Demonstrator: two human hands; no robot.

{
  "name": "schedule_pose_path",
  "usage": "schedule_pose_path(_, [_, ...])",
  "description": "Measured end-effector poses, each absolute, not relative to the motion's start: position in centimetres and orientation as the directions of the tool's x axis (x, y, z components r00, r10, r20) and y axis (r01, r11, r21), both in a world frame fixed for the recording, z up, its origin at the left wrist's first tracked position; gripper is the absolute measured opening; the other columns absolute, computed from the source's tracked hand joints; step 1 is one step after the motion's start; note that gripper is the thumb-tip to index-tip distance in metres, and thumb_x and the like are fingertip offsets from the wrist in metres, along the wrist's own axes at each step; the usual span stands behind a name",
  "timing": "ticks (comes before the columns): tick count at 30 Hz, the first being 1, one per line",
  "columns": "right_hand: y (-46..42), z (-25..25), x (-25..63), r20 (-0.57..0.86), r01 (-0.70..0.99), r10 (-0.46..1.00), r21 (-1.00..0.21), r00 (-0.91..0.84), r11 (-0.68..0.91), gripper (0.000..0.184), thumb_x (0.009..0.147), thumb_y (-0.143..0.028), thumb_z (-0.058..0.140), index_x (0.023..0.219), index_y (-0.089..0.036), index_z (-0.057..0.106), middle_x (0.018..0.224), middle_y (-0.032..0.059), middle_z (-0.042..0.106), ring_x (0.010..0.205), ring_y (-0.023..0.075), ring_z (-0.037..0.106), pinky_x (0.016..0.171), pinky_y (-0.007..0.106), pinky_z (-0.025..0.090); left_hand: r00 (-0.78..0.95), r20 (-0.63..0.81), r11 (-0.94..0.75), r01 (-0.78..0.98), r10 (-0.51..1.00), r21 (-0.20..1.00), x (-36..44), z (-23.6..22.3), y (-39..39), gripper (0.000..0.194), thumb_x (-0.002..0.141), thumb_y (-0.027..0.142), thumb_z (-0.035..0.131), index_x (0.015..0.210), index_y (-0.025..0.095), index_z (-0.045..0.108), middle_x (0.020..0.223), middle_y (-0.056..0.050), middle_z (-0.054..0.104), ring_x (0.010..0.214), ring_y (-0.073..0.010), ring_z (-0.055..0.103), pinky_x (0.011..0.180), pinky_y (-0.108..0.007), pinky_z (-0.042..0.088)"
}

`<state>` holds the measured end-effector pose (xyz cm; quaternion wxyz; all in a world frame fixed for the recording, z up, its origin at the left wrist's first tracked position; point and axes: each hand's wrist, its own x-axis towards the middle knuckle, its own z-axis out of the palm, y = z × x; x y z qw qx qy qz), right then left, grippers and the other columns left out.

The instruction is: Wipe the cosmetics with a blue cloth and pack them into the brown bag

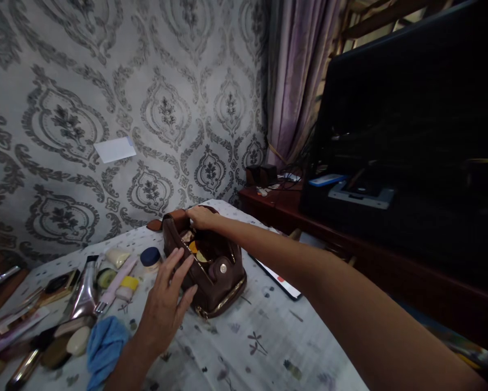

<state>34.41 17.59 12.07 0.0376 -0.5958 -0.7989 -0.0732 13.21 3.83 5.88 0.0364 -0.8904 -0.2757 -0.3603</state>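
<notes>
A brown leather pouch stands open on the floral cloth, with small yellow items showing inside. My left hand rests against the pouch's near left side, fingers spread. My right hand reaches across to the far rim of the pouch and its fingers curl over that edge. A round snap button shows on the pouch's front flap.
Cosmetics lie left of the pouch: a blue-lidded jar, tubes, a silver bottle, a blue cloth. A flat phone or tablet lies to the right. A dark wooden cabinet with a large black screen stands at right.
</notes>
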Motion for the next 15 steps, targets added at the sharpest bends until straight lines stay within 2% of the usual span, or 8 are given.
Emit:
schedule_pose_path(4, [16.8,12.6,33.9,0.179,0.96,0.943,0.079,-0.28,0.27,0.029,0.091,-0.019,0.057,0.118,-0.013,0.065,0.116,0.0166,0.07,0.11,0.0264,0.067,0.088,0.031,0.052,0.589,0.661,-0.845,0.519,0.465,0.132,13.2,5.9,3.8,0.053,0.099,0.026,0.044,0.15,0.033,0.029,0.152,-0.011,0.039,0.142,-0.0275,0.039,0.111,-0.049,0.042])
schedule_pose_path(8, [16.2,13.2,33.5,0.2,0.966,0.945,0.083,-0.258,0.246,0.029,0.094,-0.02,0.053,0.117,-0.011,0.066,0.114,0.0192,0.071,0.112,0.0294,0.066,0.089,0.035,0.052,0.586,0.664,-0.844,0.519,0.465,0.133,13.2,5.9,3.8,0.053,0.099,0.025,0.044,0.149,0.032,0.03,0.152,-0.01,0.039,0.142,-0.0273,0.039,0.112,-0.048,0.042])
schedule_pose_path(15, [17.1,12.8,33.6,0.185,0.969,0.951,0.06,-0.247,0.239,0.028,0.095,-0.015,0.049,0.116,-0.011,0.067,0.113,0.0181,0.071,0.111,0.0254,0.067,0.089,0.03,0.051,0.595,0.651,-0.844,0.517,0.471,0.138,13.1,5.9,3.8,0.052,0.099,0.025,0.044,0.149,0.032,0.03,0.152,-0.01,0.039,0.142,-0.0267,0.039,0.111,-0.048,0.043])
